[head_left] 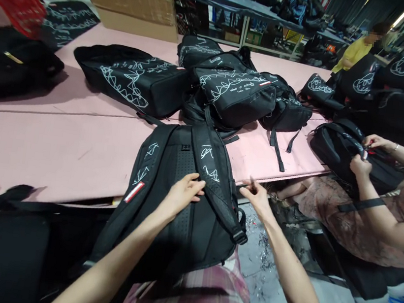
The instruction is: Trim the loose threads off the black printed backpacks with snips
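A black backpack [167, 186] with white scribble print lies back-side up, half on the pink table and half on my lap. My left hand [184, 191] rests on its padded back panel, fingers curled against the shoulder strap [219, 193]. Just off the bag's right edge, my right hand [258, 194] pinches a small dark tool whose tip pokes up between the fingers; I cannot make out what it is.
Several more black printed backpacks [232, 93] are heaped on the pink table [57, 147]. A cardboard box [132, 3] stands at the back. At right a seated co-worker's hands [367, 153] handle another backpack. Thread scraps litter the floor [266, 254]. A red basket [18, 5] sits far left.
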